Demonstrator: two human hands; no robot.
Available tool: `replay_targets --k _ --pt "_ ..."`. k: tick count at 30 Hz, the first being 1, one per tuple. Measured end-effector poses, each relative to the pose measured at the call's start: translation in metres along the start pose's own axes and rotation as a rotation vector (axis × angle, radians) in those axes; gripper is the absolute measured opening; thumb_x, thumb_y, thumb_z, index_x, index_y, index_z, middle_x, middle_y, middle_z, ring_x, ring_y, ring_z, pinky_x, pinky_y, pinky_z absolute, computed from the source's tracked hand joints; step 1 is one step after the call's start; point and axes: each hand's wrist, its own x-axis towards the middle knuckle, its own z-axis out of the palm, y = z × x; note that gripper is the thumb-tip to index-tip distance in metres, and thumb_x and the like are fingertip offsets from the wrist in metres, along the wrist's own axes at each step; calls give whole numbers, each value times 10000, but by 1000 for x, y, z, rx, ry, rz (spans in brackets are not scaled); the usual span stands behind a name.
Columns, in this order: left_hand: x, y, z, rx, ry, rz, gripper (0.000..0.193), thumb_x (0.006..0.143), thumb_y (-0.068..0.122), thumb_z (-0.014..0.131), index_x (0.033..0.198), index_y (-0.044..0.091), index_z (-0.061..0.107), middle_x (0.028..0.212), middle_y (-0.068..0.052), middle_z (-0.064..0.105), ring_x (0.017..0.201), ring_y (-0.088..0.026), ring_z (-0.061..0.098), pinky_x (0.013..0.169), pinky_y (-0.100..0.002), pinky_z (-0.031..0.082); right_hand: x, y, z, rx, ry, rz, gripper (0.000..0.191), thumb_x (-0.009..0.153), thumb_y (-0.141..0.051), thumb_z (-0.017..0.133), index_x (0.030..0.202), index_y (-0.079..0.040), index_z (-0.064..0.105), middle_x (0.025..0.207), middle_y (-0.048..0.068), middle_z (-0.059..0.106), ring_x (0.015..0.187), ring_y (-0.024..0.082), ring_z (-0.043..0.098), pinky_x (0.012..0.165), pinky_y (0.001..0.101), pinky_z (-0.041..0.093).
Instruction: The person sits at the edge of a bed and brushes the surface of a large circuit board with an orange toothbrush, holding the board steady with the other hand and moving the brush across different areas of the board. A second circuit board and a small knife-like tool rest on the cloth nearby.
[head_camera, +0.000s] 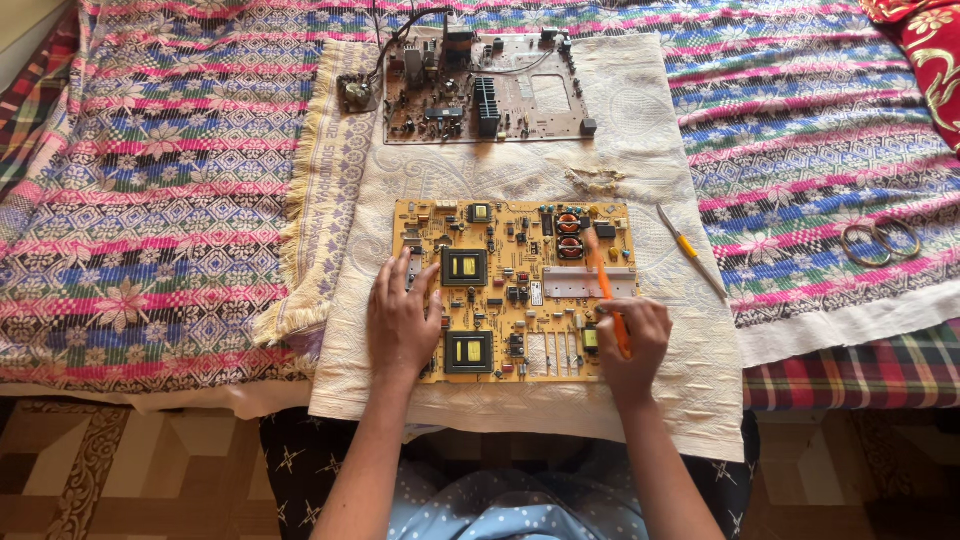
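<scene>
A yellow circuit board (520, 250) with black transformers and copper coils lies flat on a cream cloth (640, 160). My left hand (402, 322) rests palm down on the board's left part, fingers spread. My right hand (632, 340) grips an orange-handled brush (604, 282) at the board's lower right, its pale bristle end pointing up toward the coils.
A second, brown circuit board (530, 100) with wires lies farther back on the cloth. A yellow-handled screwdriver (690, 250) lies right of the yellow board. Two metal rings (880, 240) sit on the striped patterned bedcover (150, 180). A red cushion (930, 50) is at top right.
</scene>
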Motion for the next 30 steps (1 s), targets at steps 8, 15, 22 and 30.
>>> replay_targets --k 8,15,22,30 --pt "0 0 -1 4 -5 6 388 860 267 515 1244 213 509 1414 -108 393 1300 -267 345 1092 -386 276 2 -11 -4 -113 -23 90 162 799 -86 572 909 -130 683 718 20 632 842 197 566 860 322 371" --pt "0 1 -2 1 -10 1 384 867 275 506 1246 211 507 1419 -106 386 1300 -271 340 1090 -388 273 3 -10 -1 -74 -72 18 183 875 -178 620 1050 -196 671 774 -16 699 965 137 599 888 315 345" --pt "0 2 -3 -7 -16 -9 388 860 270 511 1243 214 509 1421 -105 382 1302 -270 335 1089 -386 272 3 -11 0 -159 -67 249 255 911 -256 599 1137 -156 661 761 5 692 964 168 574 960 390 304" --pt "0 0 -2 -8 -12 -4 382 863 269 505 1242 218 510 1422 -106 382 1305 -271 339 1095 -383 270 -2 0 8 -90 -164 -182 241 952 -291 553 1143 -159 619 905 38 716 1117 158 559 965 325 330"
